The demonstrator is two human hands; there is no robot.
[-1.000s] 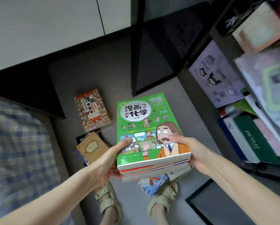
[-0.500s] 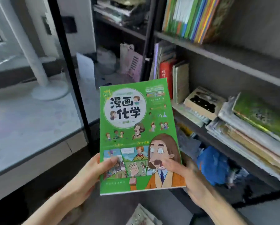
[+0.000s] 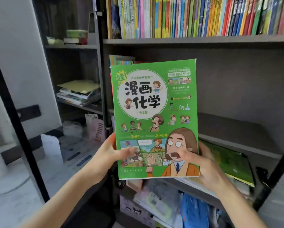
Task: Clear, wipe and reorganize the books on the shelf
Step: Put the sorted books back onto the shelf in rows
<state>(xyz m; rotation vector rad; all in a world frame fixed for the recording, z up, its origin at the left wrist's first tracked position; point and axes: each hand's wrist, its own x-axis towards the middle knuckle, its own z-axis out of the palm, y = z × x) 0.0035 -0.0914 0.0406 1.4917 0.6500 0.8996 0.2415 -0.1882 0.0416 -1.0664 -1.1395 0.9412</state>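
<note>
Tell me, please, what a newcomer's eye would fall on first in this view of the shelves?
The bright green comic book fills the centre, held upright before the bookshelf by the left hand and right hand, which grip its lower sides. Above it, a dense row of colourful upright books lines the top level, and a flat pile of books lies lower right.
</note>
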